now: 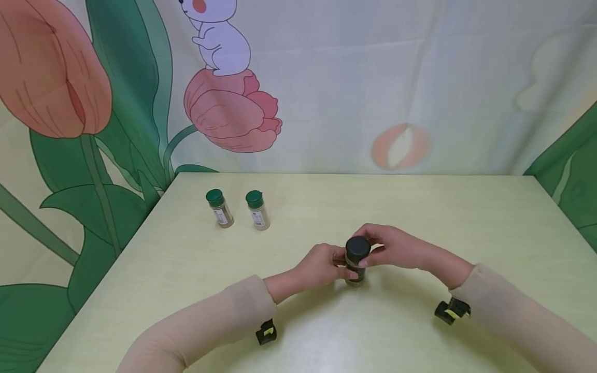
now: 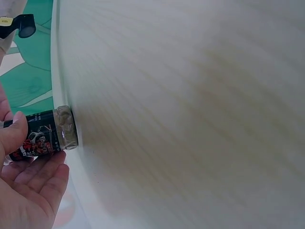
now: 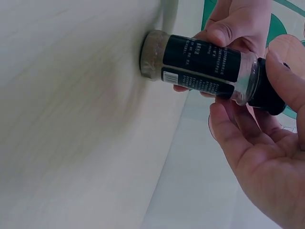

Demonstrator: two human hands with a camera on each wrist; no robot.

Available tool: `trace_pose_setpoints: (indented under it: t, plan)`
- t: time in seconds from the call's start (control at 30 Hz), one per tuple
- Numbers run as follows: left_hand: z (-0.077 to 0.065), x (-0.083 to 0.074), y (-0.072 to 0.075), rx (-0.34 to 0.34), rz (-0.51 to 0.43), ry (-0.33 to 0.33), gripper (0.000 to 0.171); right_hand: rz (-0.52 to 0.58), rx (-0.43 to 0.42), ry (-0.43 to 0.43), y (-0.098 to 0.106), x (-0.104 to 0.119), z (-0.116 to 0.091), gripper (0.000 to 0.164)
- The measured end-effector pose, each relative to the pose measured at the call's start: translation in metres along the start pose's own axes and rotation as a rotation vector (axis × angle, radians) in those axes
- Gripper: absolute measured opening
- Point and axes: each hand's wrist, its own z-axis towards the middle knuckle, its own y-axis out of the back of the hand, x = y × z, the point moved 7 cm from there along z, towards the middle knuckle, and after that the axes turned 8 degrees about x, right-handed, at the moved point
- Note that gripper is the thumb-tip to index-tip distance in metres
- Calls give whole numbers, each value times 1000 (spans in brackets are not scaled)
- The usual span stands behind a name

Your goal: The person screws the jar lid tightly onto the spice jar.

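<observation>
A spice jar (image 1: 357, 254) with a black lid and a dark printed label stands upright on the table. Brown contents show through its clear base in the right wrist view. The left hand (image 1: 318, 268) grips the jar's body, thumb on the near side. At the top, the right hand (image 1: 394, 247) holds the black lid (image 3: 268, 88) between thumb and fingers. In the left wrist view the left thumb (image 2: 13, 135) lies across the jar's label (image 2: 38, 133). Whether the lid is loose cannot be told.
Two small jars with green lids, a left one (image 1: 220, 208) and a right one (image 1: 258, 210), stand at the back left of the pale table (image 1: 420, 202). Behind the table hangs a printed cloth (image 1: 326, 93) with tulips and a white animal.
</observation>
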Motion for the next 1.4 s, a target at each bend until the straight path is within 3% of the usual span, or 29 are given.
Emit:
trace_pose_setpoints:
  t: [0.47, 0.7, 0.9, 1.1, 1.4]
  plan:
    - [1, 1, 0, 2, -13, 3, 24, 17, -89, -22, -3, -2, -1, 39]
    - [0, 2, 1, -1, -17, 5, 23, -35, -114, -48, -2, -1, -1, 42]
    - [0, 0, 1, 0, -15, -2, 25, -51, -17, -54, 1, -2, -2, 57]
    - [1, 0, 2, -1, -11, -1, 27, -51, 77, -56, 9, 4, -4, 58]
    - [1, 0, 1, 3, 0, 0, 28, -33, 146, -73, 11, 6, -1, 58]
